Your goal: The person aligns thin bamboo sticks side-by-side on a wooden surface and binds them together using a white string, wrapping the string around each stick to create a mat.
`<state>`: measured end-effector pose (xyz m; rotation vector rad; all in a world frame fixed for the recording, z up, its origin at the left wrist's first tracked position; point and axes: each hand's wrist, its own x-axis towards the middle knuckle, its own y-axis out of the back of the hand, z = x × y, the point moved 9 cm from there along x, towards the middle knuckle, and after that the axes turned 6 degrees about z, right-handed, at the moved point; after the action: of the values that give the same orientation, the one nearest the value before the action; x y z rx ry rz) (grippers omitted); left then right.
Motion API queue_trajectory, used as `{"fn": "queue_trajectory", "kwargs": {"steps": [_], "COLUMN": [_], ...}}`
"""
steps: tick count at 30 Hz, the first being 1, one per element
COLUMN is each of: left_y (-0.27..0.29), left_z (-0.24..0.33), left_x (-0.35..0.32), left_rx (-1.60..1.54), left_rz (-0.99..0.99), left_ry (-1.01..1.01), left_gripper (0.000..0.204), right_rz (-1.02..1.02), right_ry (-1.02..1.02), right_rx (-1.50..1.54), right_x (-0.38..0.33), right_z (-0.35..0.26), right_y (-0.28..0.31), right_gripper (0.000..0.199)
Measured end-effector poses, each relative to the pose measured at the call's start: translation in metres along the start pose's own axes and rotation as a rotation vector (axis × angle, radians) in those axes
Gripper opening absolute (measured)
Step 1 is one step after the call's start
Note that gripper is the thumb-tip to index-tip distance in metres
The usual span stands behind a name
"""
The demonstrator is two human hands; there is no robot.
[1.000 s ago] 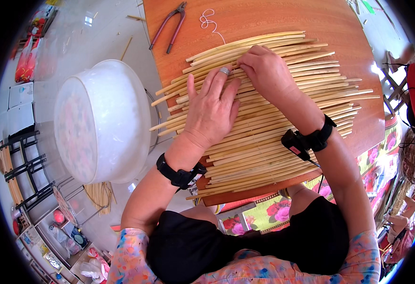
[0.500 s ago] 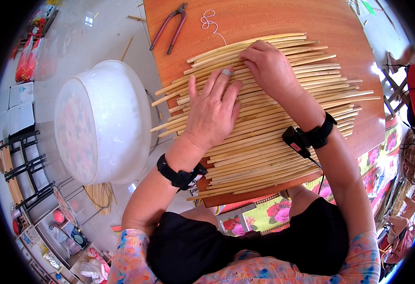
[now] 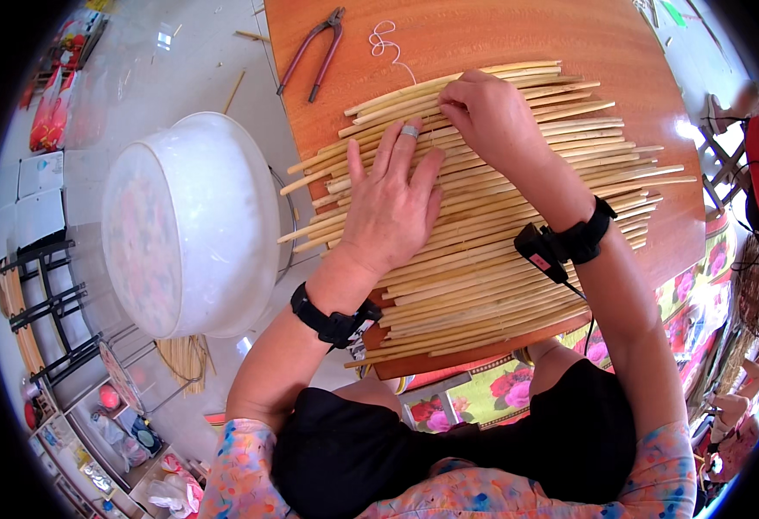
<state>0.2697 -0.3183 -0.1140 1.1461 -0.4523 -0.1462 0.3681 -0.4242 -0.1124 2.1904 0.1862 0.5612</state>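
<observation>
A mat of pale, thin sticks [image 3: 474, 251] lies side by side across the table, with fine cross threads faintly showing between some of them. My left hand [image 3: 388, 203] rests flat on the sticks, fingers spread, a ring on one finger. Over the far rows, my right hand [image 3: 492, 112] has its thumb and fingertips pinched together; what they hold, if anything, is too small to make out. A loose white string [image 3: 385, 43] curls on the wood beyond the mat and runs to the farthest sticks.
Red-handled pliers [image 3: 313, 52] lie at the far left of the wooden table [image 3: 483, 30]. Left of it stands a large translucent white tub [image 3: 215, 216]. A bundle of sticks [image 3: 185, 362] is on the floor below the tub. Flowered cloth [image 3: 500, 389] shows beneath the near edge.
My right hand has shifted slightly left and up, fingertips still pinched. My left hand stays on the sticks nearly unmoved.
</observation>
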Motion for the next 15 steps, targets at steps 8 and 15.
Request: {"fn": "queue_trajectory", "kwargs": {"steps": [8, 15], "left_y": [0.002, 0.001], "left_z": [0.002, 0.002], "left_x": [0.001, -0.001], "left_rx": [0.018, -0.004], "left_rz": [0.004, 0.032], "left_ry": [-0.026, -0.037], "left_gripper": [0.043, 0.044], "right_rz": [-0.130, -0.185], "right_ry": [-0.120, -0.195], "right_rx": [-0.029, -0.015], "right_x": [0.014, 0.016], "right_z": [0.012, 0.016], "right_y": [-0.010, -0.012], "right_gripper": [0.015, 0.016]}}
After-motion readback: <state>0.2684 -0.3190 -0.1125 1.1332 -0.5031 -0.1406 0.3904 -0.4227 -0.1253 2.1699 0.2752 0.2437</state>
